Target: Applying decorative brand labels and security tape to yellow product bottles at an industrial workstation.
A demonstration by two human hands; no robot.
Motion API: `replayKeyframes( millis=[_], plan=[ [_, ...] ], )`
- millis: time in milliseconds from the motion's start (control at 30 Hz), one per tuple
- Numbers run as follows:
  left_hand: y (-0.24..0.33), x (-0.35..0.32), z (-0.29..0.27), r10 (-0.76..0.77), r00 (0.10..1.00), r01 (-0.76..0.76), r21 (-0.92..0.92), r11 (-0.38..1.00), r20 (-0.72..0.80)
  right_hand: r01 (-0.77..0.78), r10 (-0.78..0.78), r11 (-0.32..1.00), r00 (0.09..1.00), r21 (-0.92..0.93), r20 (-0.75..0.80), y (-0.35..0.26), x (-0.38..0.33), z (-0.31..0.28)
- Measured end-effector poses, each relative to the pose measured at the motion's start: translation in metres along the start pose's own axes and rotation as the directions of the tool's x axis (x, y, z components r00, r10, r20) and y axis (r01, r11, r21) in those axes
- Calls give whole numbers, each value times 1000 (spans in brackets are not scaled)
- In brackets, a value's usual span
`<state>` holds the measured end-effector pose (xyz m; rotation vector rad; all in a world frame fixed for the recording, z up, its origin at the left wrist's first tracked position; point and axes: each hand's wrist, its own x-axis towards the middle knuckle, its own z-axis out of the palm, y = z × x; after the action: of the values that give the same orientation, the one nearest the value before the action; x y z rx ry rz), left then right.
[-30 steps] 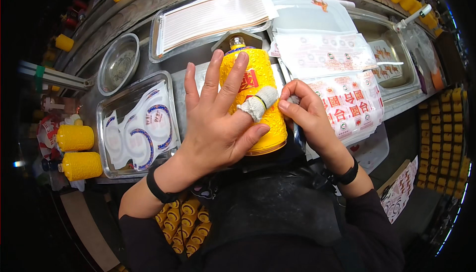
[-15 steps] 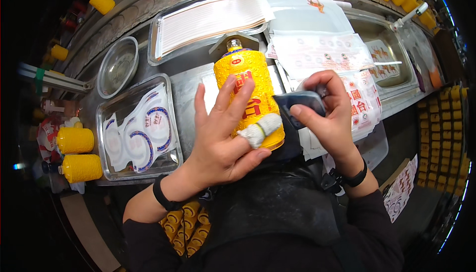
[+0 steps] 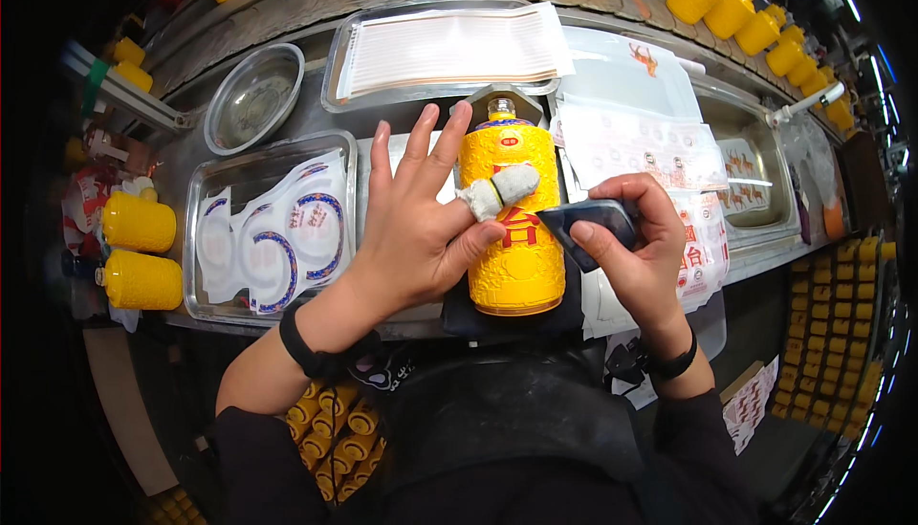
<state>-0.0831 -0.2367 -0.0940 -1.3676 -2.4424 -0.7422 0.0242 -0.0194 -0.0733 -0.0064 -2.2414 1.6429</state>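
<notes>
One dark flat tool (image 3: 602, 215) held in the right hand (image 3: 655, 272), between thumb and fingers, with a corner over the red print of the yellow bottle (image 3: 516, 273); could not tell if touching. Had the left hand (image 3: 406, 229) released and spread, with a whitish cloth cover (image 3: 502, 190) on its index finger, in front of the same bottle. Saw it lying on a dark pad (image 3: 574, 307), with neck pointed away. Saw also, at left, decal sheets (image 3: 277, 238) in a metal tray (image 3: 355, 205), and at right, red-printed sheets (image 3: 703, 262)
</notes>
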Motion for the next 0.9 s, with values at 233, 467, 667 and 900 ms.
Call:
replayKeyframes(
  millis=[233,467,667,900],
  plan=[
    [-7,-6,4,-24,1000,24,-49,999,-6,52,-48,997,997,-58,62,1,4,7],
    [-3,-5,4,-42,997,37,-81,996,-61,-26,28,999,998,-41,48,-2,3,9],
    [-8,8,14,0,997,-9,-119,993,-77,-16,20,997,998,-76,59,-1,3,7],
    [1,-15,1,-52,998,47,-135,990,-33,-51,52,998,997,-24,52,2,2,8]
  ],
)
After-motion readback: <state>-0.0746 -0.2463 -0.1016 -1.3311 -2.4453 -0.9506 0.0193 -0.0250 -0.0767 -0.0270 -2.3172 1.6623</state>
